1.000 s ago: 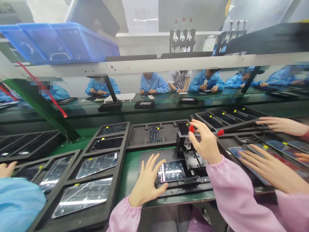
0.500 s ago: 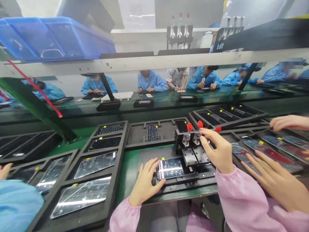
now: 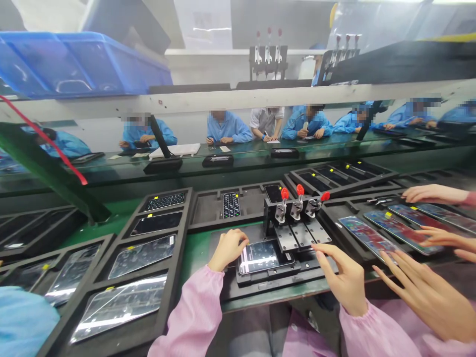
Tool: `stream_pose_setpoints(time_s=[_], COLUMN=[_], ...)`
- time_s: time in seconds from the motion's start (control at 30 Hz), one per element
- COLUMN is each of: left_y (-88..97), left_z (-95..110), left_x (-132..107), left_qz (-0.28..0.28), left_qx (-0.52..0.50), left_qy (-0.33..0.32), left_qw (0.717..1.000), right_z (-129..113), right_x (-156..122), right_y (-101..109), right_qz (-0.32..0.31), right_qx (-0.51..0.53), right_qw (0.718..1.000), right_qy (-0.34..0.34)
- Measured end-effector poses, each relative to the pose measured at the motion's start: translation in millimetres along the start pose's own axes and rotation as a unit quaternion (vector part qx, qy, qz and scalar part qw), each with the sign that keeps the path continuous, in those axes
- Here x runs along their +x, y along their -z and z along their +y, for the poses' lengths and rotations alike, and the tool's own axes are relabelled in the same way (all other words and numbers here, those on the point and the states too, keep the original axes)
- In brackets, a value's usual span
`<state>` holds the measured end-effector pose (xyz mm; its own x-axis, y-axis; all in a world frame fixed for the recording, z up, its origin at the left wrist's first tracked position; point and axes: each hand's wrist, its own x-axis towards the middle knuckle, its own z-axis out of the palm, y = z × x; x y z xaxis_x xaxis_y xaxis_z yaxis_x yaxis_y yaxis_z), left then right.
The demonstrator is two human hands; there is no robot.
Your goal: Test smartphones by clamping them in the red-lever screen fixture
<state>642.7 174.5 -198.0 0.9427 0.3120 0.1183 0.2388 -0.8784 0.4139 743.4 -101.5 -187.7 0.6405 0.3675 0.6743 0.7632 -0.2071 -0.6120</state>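
A phone (image 3: 260, 257) with a glossy screen lies in a black clamping fixture (image 3: 260, 278). Its right end reaches under the metal pressing plates (image 3: 305, 237). My left hand (image 3: 227, 249) is bent over the phone's upper left corner, fingers drawn together; whatever they pinch there is hidden. In front of the fixture's right side is my right hand (image 3: 344, 277), thumb and fingers apart, holding nothing. Its forefinger tip comes close to the right-hand plate. Three toggle clamps with red-tipped levers (image 3: 299, 190) rise at the fixture's back.
Black trays of phones stand left (image 3: 174, 277), behind (image 3: 204, 208) and right (image 3: 330, 210). Co-workers' hands (image 3: 433, 292) reach over the right tray. A blue bin (image 3: 85, 64) sits on the overhead shelf (image 3: 208, 98). People in blue work across the bench.
My right hand has come off the middle clamp lever and down toward the front. My left hand has shifted from the phone's left side to its upper corner, fingers closing. The view has shifted slightly.
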Motion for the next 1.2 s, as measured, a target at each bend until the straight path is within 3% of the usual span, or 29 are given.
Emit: stream_pose_setpoints(time_s=[0.4, 0.73, 1.0, 1.2], left_y=[6.1, 3.5, 3.0, 1.9], left_z=[5, 10, -4, -14], left_x=[1, -33, -48, -45], left_qz=[-0.017, 0.025, 0.030, 0.055], left_qx=[0.016, -0.014, -0.040, -0.062], left_qy=[-0.044, -0.086, -0.138, -0.131], left_qw=[0.999, 0.996, 0.989, 0.988], right_z=[11, 1, 2, 3], right_x=[-15, -29, -38, -39], right_y=[-1, -10, -24, -35], right_qz=[0.001, -0.034, -0.053, -0.116], right_qx=[-0.019, -0.015, -0.049, -0.079], right_qw=[1.000, 0.998, 0.995, 0.986], right_qy=[0.011, 0.046, 0.065, 0.087])
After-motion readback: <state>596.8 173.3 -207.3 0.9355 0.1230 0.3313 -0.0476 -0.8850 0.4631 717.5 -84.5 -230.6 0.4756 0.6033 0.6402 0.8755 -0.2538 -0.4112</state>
